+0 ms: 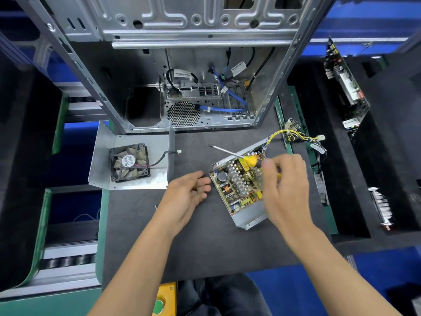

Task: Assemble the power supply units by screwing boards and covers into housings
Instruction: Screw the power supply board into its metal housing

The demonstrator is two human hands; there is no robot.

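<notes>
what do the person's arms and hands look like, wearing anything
Both forearms are bare right to the bottom of the frame, with no sleeves in view. The left hand and right hand wear no gloves, and no rings, watch or wrist strap show. The right hand is motion-blurred.

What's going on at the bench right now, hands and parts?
Left hand open, resting on mat. Right hand grips yellow screwdriver over board in housing. Fan cover lies apart, left. Nothing in the way.
</notes>
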